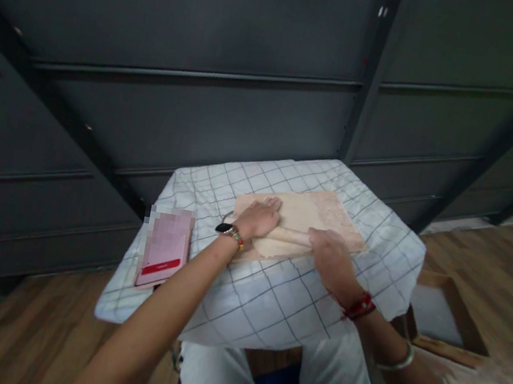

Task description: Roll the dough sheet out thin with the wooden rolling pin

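A pale wooden rolling pin (292, 235) lies across a thin, flat sheet of dough (305, 209). The dough is spread on a light board (346, 222), whose right part looks dusted with flour. My left hand (259, 218) rests palm down over the left part of the pin, its fingers stretched forward above the dough. At the pin's right end, my right hand (330, 255) is closed around it, hiding that end. The underside of my left palm is out of sight.
A white checked cloth (237, 312) covers the small table. On its left lies a pink box-like item (167, 246) with a red label, partly blurred out. An open cardboard box (451, 317) stands on the wooden floor at right. A dark panelled wall (230, 110) rises behind.
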Available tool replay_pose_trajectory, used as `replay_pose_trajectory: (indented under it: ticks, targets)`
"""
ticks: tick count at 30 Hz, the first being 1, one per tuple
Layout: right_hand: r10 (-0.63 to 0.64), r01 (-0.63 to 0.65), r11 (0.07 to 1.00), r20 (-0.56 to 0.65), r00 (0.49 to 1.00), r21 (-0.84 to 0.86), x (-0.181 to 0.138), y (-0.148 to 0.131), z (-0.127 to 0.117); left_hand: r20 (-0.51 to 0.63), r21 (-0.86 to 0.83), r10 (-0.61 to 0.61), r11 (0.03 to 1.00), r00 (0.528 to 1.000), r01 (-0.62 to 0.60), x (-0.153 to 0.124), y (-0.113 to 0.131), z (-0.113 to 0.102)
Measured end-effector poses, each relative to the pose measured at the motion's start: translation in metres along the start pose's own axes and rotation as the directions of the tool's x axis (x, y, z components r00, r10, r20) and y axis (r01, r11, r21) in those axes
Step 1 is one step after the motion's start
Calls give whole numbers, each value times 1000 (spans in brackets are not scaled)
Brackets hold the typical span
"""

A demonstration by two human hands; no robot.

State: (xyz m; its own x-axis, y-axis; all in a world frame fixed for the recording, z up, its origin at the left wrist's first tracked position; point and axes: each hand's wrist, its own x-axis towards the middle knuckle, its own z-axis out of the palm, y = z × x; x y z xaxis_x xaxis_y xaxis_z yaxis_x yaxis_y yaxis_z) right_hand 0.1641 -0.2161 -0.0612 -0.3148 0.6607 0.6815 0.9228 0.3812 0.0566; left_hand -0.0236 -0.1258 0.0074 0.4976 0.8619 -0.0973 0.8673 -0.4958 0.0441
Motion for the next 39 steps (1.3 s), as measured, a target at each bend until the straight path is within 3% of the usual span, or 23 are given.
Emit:
replay_pose_trajectory:
  ticks: [5, 10, 14, 19, 23, 28, 33, 39]
  targets:
    - [-31, 21, 992, -82, 996, -128, -7, -6, 0, -135, 45, 118, 993, 984, -113, -9, 1, 7]
    - [-35, 28, 997, -94, 995, -79, -7, -6, 0, -165, 39, 26, 999, 986, -19, -10, 2, 10]
    - [-43, 32, 993, -96, 994, -118, -10, -9, -3, -230, 76, 123, 991, 965, -108, -16, -1, 12]
    - [7, -8, 999, -17, 1000, -36, -3, -2, 1, -227, 68, 3, 998, 974, 12, -15, -3, 13]
    - [-35, 30, 997, -71, 997, -70, -10, -5, 0, -285, 100, 83, 993, 955, -57, -23, -5, 16]
    - [-36, 34, 998, -31, 999, -59, -9, -4, -3, -278, 97, -9, 995, 960, 38, -27, -6, 17]
    - [-98, 91, 991, -68, 993, -97, -12, -8, -9, -326, 90, 32, 996, 945, -3, -40, -5, 20]
    - [-72, 73, 996, 9, 997, -42, -9, -1, -8, -355, 48, -47, 997, 934, 68, -45, -3, 20]
